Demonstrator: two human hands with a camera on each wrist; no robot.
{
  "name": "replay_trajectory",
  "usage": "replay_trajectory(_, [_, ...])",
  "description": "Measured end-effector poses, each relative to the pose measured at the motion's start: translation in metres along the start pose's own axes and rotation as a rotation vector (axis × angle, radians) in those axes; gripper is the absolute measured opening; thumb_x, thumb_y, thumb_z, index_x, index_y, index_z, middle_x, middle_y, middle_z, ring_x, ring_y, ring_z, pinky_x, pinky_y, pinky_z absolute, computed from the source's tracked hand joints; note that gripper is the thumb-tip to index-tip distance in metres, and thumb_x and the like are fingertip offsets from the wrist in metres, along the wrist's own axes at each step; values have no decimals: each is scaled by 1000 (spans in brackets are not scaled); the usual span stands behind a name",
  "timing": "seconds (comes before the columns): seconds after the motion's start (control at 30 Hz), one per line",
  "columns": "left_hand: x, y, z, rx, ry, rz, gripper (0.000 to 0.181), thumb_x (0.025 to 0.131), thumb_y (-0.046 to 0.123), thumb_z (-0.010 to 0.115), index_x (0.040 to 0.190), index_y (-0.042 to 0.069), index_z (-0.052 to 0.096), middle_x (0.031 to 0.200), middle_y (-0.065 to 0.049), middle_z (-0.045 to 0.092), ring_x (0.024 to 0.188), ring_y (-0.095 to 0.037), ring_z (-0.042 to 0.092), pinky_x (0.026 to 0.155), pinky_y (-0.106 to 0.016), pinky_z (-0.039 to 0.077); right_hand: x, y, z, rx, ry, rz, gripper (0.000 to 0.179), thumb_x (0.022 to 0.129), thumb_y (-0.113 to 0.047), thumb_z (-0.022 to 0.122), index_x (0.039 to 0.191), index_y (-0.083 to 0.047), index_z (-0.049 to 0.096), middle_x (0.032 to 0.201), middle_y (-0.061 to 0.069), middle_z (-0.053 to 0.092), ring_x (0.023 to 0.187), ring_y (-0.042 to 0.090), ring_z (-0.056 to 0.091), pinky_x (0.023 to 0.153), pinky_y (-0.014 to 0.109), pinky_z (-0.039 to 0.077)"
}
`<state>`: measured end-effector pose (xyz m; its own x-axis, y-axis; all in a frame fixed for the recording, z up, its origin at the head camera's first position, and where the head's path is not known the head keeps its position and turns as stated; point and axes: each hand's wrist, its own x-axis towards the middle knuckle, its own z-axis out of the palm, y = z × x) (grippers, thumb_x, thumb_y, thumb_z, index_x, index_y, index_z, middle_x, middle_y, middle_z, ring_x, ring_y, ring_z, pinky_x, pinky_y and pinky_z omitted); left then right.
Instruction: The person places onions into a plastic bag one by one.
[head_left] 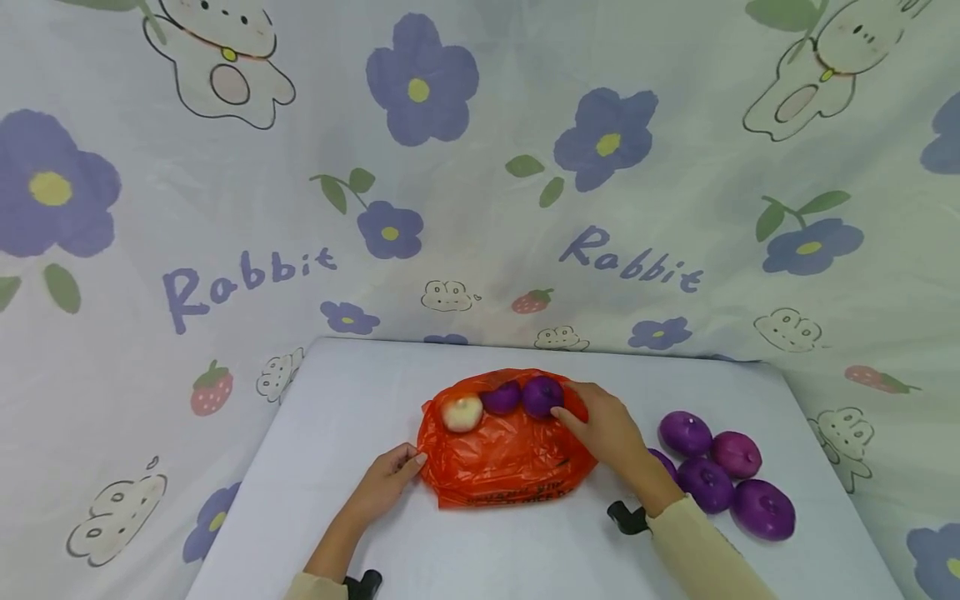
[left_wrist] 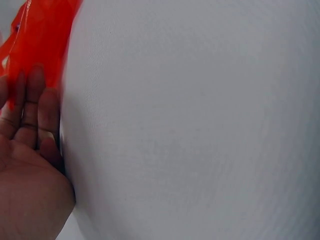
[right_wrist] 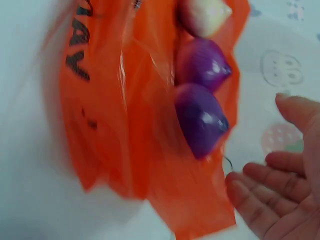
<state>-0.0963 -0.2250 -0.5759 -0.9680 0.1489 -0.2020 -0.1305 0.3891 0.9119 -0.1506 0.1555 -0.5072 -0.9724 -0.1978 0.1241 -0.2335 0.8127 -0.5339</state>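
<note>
An orange-red plastic bag (head_left: 498, 454) lies on the white table, its mouth toward the far side. Inside the mouth sit a white onion (head_left: 462, 412) and two purple onions, the middle one (head_left: 501, 398) and the right one (head_left: 542, 397). My left hand (head_left: 392, 475) pinches the bag's left edge between thumb and fingers. At the bag's right side, my right hand (head_left: 607, 429) has its fingers spread and holds nothing. In the right wrist view, that hand (right_wrist: 280, 195) is just apart from the nearest purple onion (right_wrist: 202, 122).
Several purple onions (head_left: 705, 485) lie grouped at the right, one partly hidden behind the right forearm. The white table (head_left: 360, 375) ends at the back against a patterned cloth (head_left: 480, 200). A black wrist mount (head_left: 627, 518) sticks out beside the right sleeve.
</note>
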Motion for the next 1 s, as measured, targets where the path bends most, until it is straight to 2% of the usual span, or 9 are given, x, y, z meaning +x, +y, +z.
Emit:
replay_trajectory(0.2, [2,1,1,6,-6,2,23,106,31,63,100,9,63,85,-4,60,82,-19,55,71,-29,44,-29,16,-28,-33,54,24,59,97,-40,76,144,-7,60,141,16,63,128,40,60,99,58,51])
replay_trajectory(0.47, [1,-1,2,9,7,-3,22,106,29,63,100,8,63,85,-4,60,81,-19,54,69,-29,43,-66,42,-46,-99,33,86,60,97,-38,76,142,-1,59,140,23,61,130,45,56,103,63,45])
replay_trajectory(0.7, [3,-2,0,19,7,-7,24,106,34,63,98,11,63,85,-4,60,81,-18,55,72,-29,44,-82,52,-53,-127,-22,96,67,93,-39,80,142,1,58,139,23,62,130,46,56,102,64,45])
replay_trajectory(1.0, [2,-1,1,6,-2,3,23,106,31,63,99,10,63,85,-4,60,82,-19,55,72,-29,44,-94,54,-56,-183,-110,168,80,89,-46,83,145,4,54,142,28,58,131,50,52,102,66,44])
